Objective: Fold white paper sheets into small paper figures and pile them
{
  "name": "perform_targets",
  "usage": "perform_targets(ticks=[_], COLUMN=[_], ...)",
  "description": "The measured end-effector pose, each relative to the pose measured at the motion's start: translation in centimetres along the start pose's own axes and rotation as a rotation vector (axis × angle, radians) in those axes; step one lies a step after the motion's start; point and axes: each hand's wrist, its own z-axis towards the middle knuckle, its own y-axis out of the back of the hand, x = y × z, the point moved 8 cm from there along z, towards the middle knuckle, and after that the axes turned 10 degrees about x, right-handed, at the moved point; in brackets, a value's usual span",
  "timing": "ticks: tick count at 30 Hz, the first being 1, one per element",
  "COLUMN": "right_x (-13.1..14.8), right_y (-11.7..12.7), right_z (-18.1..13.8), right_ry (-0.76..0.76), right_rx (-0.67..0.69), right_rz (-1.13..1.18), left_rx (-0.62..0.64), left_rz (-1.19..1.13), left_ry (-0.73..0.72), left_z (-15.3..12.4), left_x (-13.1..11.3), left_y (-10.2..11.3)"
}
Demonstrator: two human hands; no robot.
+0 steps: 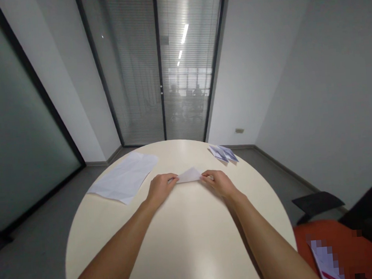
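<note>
A small folded piece of white paper (189, 175) is stretched between my two hands over the middle of the round table (187, 242). My left hand (161, 187) pinches its left end, fingers closed on the edge. At the opposite end my right hand (219, 181) grips the paper's corner between thumb and fingers. The paper's top edge rises to a low point near its right side. Its underside and the fingertips behind it are hidden.
A large creased white sheet (124, 176) lies at the table's left edge. Folded printed papers (223, 153) sit at the far right edge. To the right stands an orange-seated chair (349, 247) with a black armrest (320, 204); a partly pixelated paper (326, 261) lies on it.
</note>
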Motion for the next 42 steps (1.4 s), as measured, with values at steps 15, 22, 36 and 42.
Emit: perform_targets(ticks=[15,22,36,42], right_x=[-2.0,-3.1,-1.7,2.4], right_y=[1.4,-0.3,-1.0,-3.2], right_z=[0.1,0.4,0.5,1.0], right_ry=[0.011,-0.041,-0.12,0.146], right_rx=[-0.24,-0.14,-0.018,0.081], right_rz=[0.369,0.293,-0.061,-0.16], left_rx=[-0.093,0.006,0.296,0.342], left_rz=[-0.363,-0.249,0.314,0.274], left_ry=[0.17,0.236,-0.253,-0.373], left_z=[0.9,0.9,-0.7,-1.6], left_x=[1.8,3.4,-2.0,-3.7], left_y=[0.3,-1.4,-4.5,-5.0])
